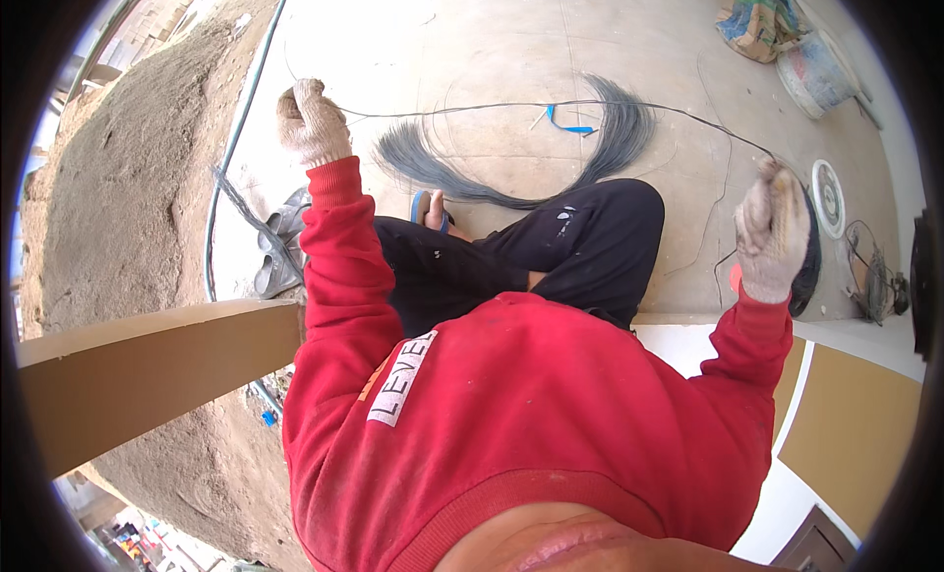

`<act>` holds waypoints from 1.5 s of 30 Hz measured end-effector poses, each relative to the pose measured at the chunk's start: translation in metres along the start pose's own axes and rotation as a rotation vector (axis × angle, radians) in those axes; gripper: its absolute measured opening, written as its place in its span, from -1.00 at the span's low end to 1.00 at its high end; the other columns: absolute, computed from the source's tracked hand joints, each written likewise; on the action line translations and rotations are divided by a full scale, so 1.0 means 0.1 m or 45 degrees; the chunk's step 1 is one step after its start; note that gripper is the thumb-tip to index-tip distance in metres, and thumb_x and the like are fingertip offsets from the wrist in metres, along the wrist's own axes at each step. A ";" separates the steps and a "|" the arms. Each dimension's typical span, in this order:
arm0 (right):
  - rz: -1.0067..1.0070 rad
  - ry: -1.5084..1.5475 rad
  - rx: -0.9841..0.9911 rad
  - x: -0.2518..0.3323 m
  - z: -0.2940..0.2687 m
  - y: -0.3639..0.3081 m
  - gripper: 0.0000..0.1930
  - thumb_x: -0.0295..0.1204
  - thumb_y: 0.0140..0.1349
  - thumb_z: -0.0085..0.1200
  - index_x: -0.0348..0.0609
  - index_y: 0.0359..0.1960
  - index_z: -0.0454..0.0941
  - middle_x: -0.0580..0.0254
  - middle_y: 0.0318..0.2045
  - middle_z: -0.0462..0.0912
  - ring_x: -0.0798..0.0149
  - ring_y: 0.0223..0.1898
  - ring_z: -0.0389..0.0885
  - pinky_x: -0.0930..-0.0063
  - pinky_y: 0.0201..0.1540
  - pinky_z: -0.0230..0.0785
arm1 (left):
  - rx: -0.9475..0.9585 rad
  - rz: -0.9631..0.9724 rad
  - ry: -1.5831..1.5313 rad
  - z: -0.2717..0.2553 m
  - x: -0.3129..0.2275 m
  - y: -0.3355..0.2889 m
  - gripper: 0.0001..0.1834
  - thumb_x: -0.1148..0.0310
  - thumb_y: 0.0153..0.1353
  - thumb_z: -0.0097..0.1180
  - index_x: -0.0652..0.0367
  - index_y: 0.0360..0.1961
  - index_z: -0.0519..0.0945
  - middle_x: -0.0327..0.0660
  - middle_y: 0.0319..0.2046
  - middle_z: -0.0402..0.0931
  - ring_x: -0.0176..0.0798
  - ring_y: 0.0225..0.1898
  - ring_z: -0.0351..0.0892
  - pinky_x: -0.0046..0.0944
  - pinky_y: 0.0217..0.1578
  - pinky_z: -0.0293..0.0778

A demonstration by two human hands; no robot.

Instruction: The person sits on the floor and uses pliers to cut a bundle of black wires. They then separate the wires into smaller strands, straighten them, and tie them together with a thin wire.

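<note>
I sit cross-legged with a thin dark wire (472, 110) stretched across in front of me. My left hand (315, 121), in a dirty white knit glove, is closed around the wire's left part. The wire's right part runs into my right hand (772, 218), gloved as well, its fingers curled in on it. Beneath the taut wire a thick bundle of dark wires (619, 129) lies on the floor in a wide U-shaped curve. A blue strip (570, 126) rests inside that curve. Some stray wire strands lie around the bundle.
At the far right stand a stained bucket (818, 72) and a crumpled sack (757, 21). A white round disc (828, 198) and tangled wire (870, 282) lie by my right hand. Left are grey footwear (283, 245), a pipe (234, 149), a sand heap (138, 159) and a tan column (167, 375).
</note>
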State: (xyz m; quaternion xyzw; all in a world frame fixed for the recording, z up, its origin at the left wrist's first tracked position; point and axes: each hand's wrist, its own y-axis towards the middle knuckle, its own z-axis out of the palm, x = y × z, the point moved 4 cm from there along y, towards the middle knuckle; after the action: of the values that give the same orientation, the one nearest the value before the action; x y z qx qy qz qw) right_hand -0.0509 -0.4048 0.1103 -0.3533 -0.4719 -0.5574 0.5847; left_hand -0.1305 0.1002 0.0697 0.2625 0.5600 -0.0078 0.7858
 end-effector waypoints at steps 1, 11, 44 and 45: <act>0.126 -0.162 -0.328 -0.16 -0.06 0.02 -0.69 -0.16 0.43 0.01 -0.12 -0.06 0.59 0.40 -0.64 0.57 0.60 -0.85 0.07 0.68 -0.78 -0.03 | 0.030 0.022 0.001 0.02 -0.04 -0.08 -0.79 0.30 0.29 0.12 0.24 -0.37 0.52 -0.30 -0.80 0.35 -0.46 -0.84 0.25 -0.40 -0.84 0.13; -0.094 -1.831 0.441 -0.87 -0.42 -0.54 -0.35 -0.26 0.17 0.24 -0.24 0.28 0.36 -0.14 0.19 0.47 -0.11 0.26 0.41 0.15 0.28 0.28 | 0.502 -0.007 0.465 -0.03 0.43 -0.81 -0.70 0.24 0.34 0.13 0.34 -0.31 0.59 -0.23 -0.55 0.55 -0.44 -0.47 0.44 -0.37 -0.40 0.41; 0.149 0.117 0.224 -0.10 0.31 -0.06 -0.77 -0.45 0.41 -0.03 -0.29 0.01 0.54 0.23 -0.56 0.56 0.55 -0.70 0.38 0.68 -0.68 0.18 | 0.153 -0.144 -0.028 0.04 0.23 -0.39 -0.76 0.30 0.29 0.16 0.30 -0.33 0.54 -0.30 -0.79 0.36 -0.45 -0.82 0.26 -0.42 -0.81 0.14; 0.240 -0.294 0.035 -0.21 0.17 0.09 -0.72 -0.36 0.41 0.00 -0.25 0.03 0.55 0.26 -0.54 0.58 0.59 -0.67 0.38 0.66 -0.67 0.19 | 0.179 -0.110 -0.086 0.08 0.20 -0.47 -0.76 0.29 0.30 0.15 0.30 -0.34 0.54 -0.29 -0.78 0.36 -0.45 -0.82 0.26 -0.42 -0.81 0.14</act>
State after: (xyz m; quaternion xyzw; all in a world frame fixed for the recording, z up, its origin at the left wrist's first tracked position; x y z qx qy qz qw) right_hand -0.0433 -0.3812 0.0961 -0.4495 -0.5084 -0.4492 0.5811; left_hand -0.1304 0.0624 0.0349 0.2923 0.5420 -0.0899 0.7828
